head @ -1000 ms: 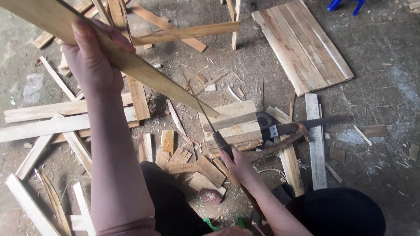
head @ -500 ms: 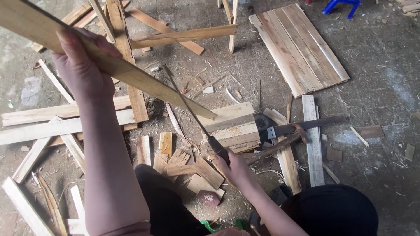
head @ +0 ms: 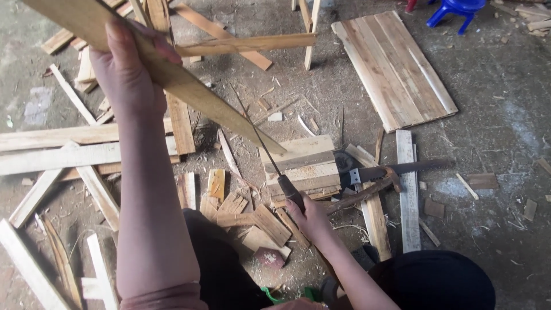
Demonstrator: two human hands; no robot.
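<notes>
My left hand (head: 129,69) is raised at the upper left and grips a long pale wooden slat (head: 218,109). The slat slants down to the right, and its pointed tip rests on a stack of short wooden blocks (head: 304,166) on the ground. My right hand (head: 313,218) holds the dark handle of a thin-bladed knife (head: 270,158). Its blade points up and to the left, edge-on, right beside the slat's lower end.
Offcuts and chips (head: 252,221) lie around the blocks. Long planks (head: 57,146) lie at the left. A panel of joined boards (head: 396,69) is at the upper right, near a blue stool (head: 456,8). A hatchet-like tool (head: 390,172) lies right of the blocks. Concrete floor.
My left hand and the slat have shifted slightly in view. The knife blade now shows longer along the slat's lower end. The slat's tip stays on the blocks.
</notes>
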